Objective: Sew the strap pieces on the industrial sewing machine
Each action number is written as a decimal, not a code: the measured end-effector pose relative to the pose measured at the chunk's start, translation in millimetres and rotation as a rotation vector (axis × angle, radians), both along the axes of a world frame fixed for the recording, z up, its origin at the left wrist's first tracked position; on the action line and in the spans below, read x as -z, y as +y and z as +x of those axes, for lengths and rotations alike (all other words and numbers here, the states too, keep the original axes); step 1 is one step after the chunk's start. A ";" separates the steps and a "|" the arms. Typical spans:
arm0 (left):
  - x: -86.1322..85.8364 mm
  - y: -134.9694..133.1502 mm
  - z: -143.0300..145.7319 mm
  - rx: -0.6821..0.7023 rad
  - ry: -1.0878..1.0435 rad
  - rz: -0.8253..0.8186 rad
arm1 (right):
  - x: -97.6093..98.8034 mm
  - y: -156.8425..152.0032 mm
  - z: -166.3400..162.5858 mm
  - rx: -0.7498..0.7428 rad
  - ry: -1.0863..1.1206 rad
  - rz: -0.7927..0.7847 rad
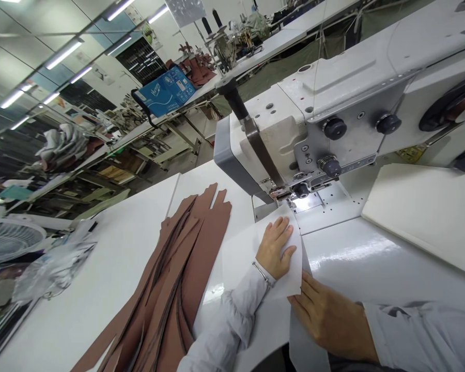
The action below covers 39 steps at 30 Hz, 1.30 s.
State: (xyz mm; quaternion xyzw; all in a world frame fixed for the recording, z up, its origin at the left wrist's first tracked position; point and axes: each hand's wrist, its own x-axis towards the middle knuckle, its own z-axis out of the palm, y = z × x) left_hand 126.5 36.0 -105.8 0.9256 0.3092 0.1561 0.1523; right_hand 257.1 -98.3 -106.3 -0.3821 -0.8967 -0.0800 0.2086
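Note:
My left hand point(275, 247) lies flat, fingers stretched out, pressing a white sheet of fabric point(244, 256) onto the table just in front of the sewing machine's presser foot point(281, 194). My right hand point(323, 315) rests at the near edge of the same white sheet, fingers extended and together, touching its corner; whether it pinches the sheet I cannot make out. The white sewing machine point(333, 113) stands behind both hands, its lamp lighting the needle area.
A stack of long brown cut pieces point(178, 279) lies on the white table point(112, 268) left of my hands. A cream board point(430, 212) sits at the right. A fan point(8, 240) and plastic bags point(50, 268) are at far left. Other workbenches stretch behind.

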 end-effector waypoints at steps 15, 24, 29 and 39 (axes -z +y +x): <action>-3.4 4.7 3.3 0.023 0.039 0.025 | 0.2 0.8 -1.3 0.028 0.041 0.011; -14.0 3.7 6.9 0.010 0.128 0.024 | 1.3 -0.8 -2.3 0.021 0.048 0.009; -24.6 6.0 10.4 -0.025 0.219 0.039 | 0.7 15.6 9.9 0.037 0.164 -0.035; -28.8 15.8 12.0 0.021 0.292 0.029 | 5.9 29.4 18.6 0.069 0.109 -0.005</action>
